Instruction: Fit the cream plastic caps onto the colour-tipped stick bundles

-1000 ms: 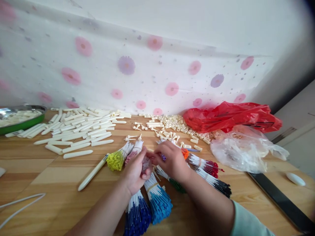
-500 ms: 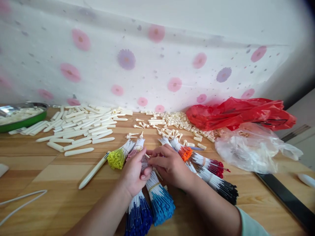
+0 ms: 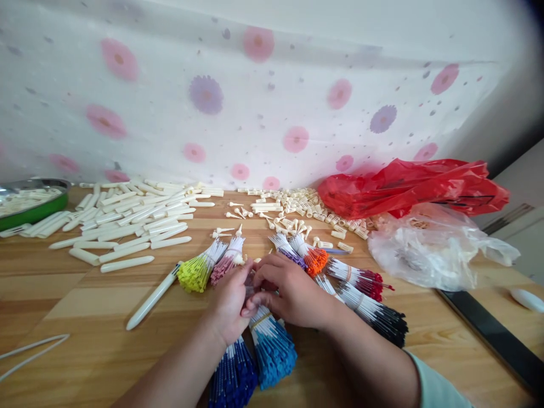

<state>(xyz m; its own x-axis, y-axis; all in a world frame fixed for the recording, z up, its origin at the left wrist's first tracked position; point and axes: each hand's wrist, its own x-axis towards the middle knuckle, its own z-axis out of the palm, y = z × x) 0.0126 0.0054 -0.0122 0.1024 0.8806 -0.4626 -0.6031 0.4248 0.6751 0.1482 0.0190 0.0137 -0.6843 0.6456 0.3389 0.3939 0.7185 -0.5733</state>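
My left hand point(image 3: 232, 299) is closed, its thumb uppermost. A small cream plastic piece point(image 3: 240, 259) shows at its thumb tip. My right hand point(image 3: 295, 290) curls in against it with bent fingers, and what lies between its fingertips is hidden. Around both hands lie banded bundles of thin white pen refills: yellow point(image 3: 193, 276), pink point(image 3: 221, 268), orange point(image 3: 315, 262), dark red point(image 3: 368, 283), black point(image 3: 389, 322), light blue point(image 3: 275, 357) and dark blue point(image 3: 233, 377). A purple bundle point(image 3: 294, 255) is partly covered by my right hand. One white pen point(image 3: 148, 303) lies left of them.
White pen barrels point(image 3: 127, 224) are heaped at the back left, beside a green-sided bowl point(image 3: 46, 205). Small cream slotted parts point(image 3: 304, 203) spread along the back. A red plastic bag point(image 3: 412, 187), a clear bag point(image 3: 425, 249) and a dark flat bar point(image 3: 488, 334) are at the right. A white cable point(image 3: 38, 351) lies left.
My right fingers have moved closer in against my left hand and curled more. The small light piece seen between the hands is now hidden; a cream piece shows by my left thumb. The view has shifted slightly.
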